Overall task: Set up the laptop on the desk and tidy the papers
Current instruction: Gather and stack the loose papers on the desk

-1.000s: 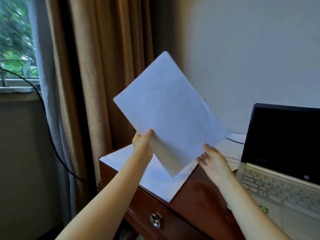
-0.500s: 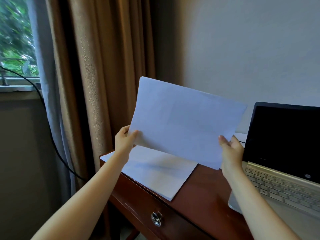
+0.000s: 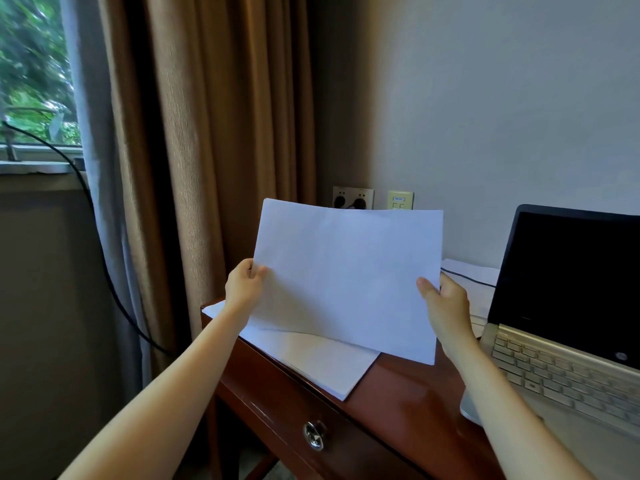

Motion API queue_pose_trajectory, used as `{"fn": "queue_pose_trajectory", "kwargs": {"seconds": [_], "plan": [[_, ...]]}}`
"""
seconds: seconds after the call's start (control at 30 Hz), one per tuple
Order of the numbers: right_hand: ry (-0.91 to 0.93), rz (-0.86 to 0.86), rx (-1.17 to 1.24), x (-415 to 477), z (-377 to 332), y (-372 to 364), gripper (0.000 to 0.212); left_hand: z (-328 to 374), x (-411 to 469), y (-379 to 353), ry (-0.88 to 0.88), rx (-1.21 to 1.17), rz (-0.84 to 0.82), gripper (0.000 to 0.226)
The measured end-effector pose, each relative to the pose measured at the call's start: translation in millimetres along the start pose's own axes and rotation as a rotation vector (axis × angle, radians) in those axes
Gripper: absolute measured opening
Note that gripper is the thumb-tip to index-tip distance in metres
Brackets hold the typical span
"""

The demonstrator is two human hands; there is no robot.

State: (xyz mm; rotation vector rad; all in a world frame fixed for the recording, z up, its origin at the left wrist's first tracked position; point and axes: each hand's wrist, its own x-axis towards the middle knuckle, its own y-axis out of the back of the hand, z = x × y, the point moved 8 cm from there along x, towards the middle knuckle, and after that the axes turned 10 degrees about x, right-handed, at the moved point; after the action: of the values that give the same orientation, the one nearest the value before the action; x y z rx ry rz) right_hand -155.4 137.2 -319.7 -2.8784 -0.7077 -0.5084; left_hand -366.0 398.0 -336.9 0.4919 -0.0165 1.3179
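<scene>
Here, left hand (image 3: 245,285) and right hand (image 3: 446,299) each pinch a side of the sheet (image 3: 346,282) at frame centre, probably to square it over the papers (image 3: 322,362) on the tabletop (image 3: 408,403).

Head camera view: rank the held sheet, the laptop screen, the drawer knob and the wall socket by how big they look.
1. the held sheet
2. the laptop screen, cut off by the frame edge
3. the drawer knob and the wall socket look alike. The knob is nearer and the sheet hides part of the socket, so they stay unranked.
</scene>
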Motion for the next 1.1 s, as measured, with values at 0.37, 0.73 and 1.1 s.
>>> {"fn": "queue_pose_trajectory", "kwargs": {"seconds": [0.37, 0.73, 1.1], "plan": [[-0.53, 0.095, 0.523, -46, 54, -54, 0.019, 18, -12, -7, -0.12, 0.75, 0.024, 0.052], [-0.642, -0.057, 0.507, -63, 66, -74, 0.032, -3, -39, -58, -0.156, 0.829, -0.276, 0.039], [-0.24, -0.095, -0.276, -41, 55, -55, 0.056, -14, -53, -72, -0.214, 0.915, -0.315, 0.039]]}}
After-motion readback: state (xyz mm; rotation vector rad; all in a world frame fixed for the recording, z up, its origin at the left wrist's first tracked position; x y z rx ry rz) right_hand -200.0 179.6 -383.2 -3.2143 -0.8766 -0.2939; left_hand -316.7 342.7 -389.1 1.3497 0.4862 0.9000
